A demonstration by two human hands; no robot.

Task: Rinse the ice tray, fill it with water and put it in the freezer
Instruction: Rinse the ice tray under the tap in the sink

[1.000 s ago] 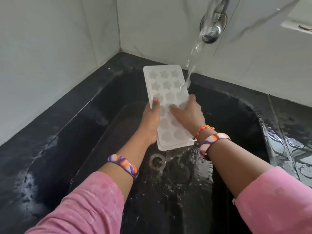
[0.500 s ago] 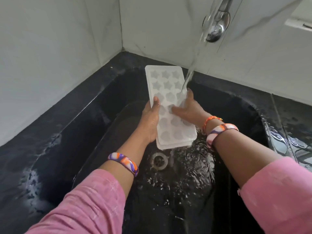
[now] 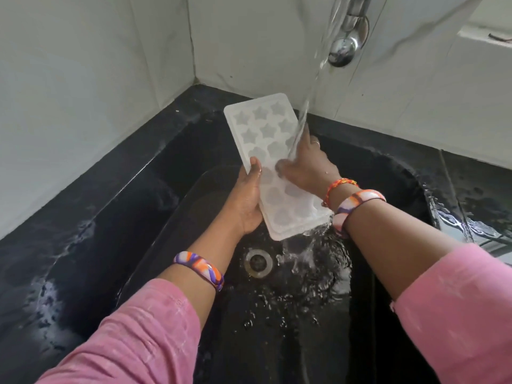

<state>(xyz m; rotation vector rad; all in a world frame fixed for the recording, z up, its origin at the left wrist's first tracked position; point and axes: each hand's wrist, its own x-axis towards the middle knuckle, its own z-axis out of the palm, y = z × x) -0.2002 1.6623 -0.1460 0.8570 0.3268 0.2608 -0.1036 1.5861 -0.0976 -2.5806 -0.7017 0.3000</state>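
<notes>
Over black sink (image 3: 166, 173), ice tray (image 3: 266, 151) held between both hands.

Left hand (image 3: 245, 200) gripping, thumb up; right hand (image 3: 306, 164) pressing, fingers spread.

ice tray (image 3: 266, 139) ×1, held over sink (image 3: 171, 173) ×1 | hands ×2: left hand (image 3: 245, 200) grip on tray's left edge, right hand (image 3: 307, 167) on its top | tap (image 3: 345, 45) ×1, above right-hand grip | drain (image 3: 259, 263) ×1, below both grips | bangles ×2: left (image 3: 199, 268), right (image 3: 357, 202) | thread band (image 3: 339, 185) ×1
</notes>
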